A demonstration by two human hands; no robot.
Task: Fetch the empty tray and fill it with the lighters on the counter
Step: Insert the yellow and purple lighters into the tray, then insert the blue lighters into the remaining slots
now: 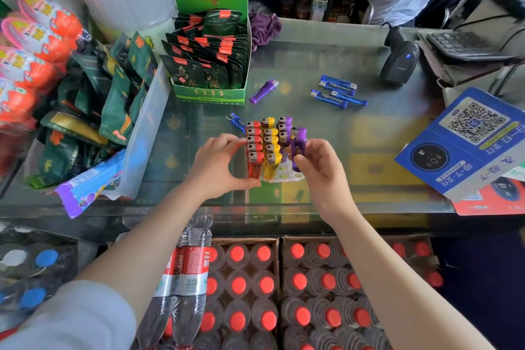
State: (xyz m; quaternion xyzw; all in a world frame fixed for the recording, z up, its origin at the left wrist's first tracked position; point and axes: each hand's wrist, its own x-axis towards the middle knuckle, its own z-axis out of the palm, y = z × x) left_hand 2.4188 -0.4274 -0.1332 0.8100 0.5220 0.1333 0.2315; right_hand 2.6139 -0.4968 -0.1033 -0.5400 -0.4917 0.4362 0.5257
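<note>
A white lighter tray [287,175] stands on the glass counter, holding rows of red, yellow and purple lighters upright. My left hand [218,165] grips the tray's left side, thumb by the front red lighter [254,166]. My right hand [318,167] pinches a purple lighter [298,148] upright over the tray's right row, where empty holes show. Loose on the counter lie a purple lighter [263,91], a blue lighter [236,121] behind the tray, and several blue lighters [338,92] farther right.
A green display box of tea packets [210,77] stands behind the tray. Snack bags and egg toys crowd the left. A barcode scanner [399,61], keyboard and blue QR sign [466,142] sit on the right. Bottled water crates are below the counter. A person sits beyond.
</note>
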